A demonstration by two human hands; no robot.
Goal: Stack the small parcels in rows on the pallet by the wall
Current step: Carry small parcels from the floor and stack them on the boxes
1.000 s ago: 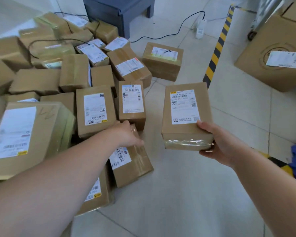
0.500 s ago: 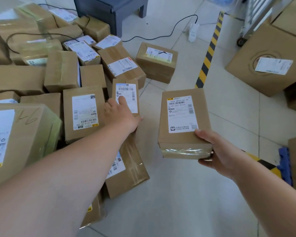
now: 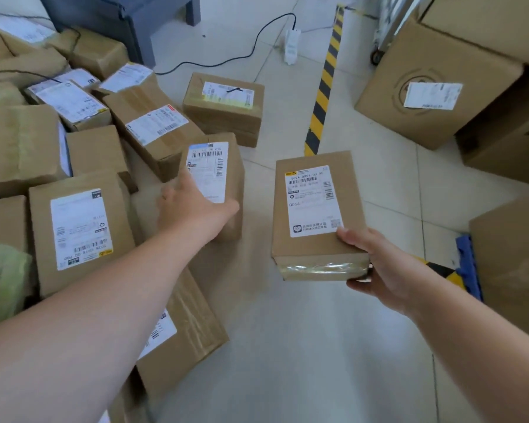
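My right hand holds a small brown parcel by its near right corner, thumb on the white label, above the tiled floor. My left hand grips a second small parcel with a blue-topped barcode label; the thumb lies across its near end and the fingers wrap its left side. That parcel sits at the right edge of a heap of several brown parcels covering the floor on the left. A blue pallet edge shows at the right, mostly hidden by a carton.
Large cartons stand at the right and upper right. A yellow-black hazard stripe runs down the floor. A white power strip with a black cable lies near a dark grey bench. Bare tiles lie in front of me.
My left hand reached forward from the near parcels and closed on the blue-labelled parcel, which now sits tilted. The right hand keeps the same parcel, nearly still.
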